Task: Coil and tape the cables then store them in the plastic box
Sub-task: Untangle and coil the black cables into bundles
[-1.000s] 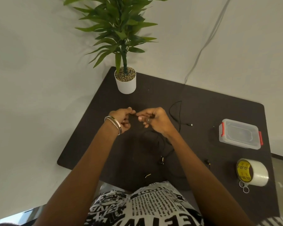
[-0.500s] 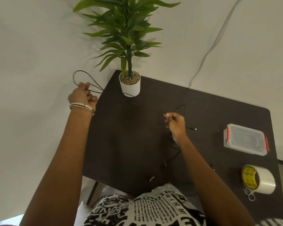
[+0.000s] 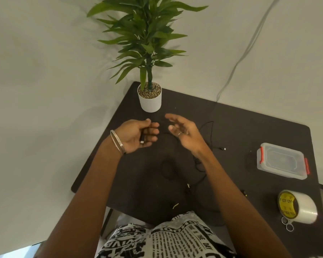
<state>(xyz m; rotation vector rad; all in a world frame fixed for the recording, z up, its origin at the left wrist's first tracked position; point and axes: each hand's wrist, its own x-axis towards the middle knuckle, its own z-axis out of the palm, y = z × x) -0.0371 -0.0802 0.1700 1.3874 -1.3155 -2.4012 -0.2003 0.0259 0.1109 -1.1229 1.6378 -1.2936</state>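
While our left hand (image 3: 138, 135) curled its fingers round one black cable (image 3: 142, 137) near its plug, our right hand (image 3: 183, 130) hung just beside it with fingers spread and slack, gripping nothing. Both hands hovered above the tabletop (image 3: 231, 120) towards its far left corner, a little in front of the potted plant (image 3: 150, 97). From the held plug the lead fell away to the dark surface, where we could hardly follow it; the remaining cables (image 3: 198, 164) lay in a loose tangle across the middle, between our forearms, with one connector (image 3: 222, 148) pointing towards the right edge. The plastic box (image 3: 282, 161) stood by the right edge, red clips down and lid on, and the roll of clear tape (image 3: 296, 206) lay on its side near the front right corner, with scissors (image 3: 287, 223) touching it.

We judged the coiling barely begun. Because the leads crossed one another, drawing the held one in could drag the others along or tighten a knot. With the right hand off the lead, any loops formed could spring apart before tape reached them. The tape and box also sat well apart from our hands, so reaching for them one-handed risked letting a coil unwind.
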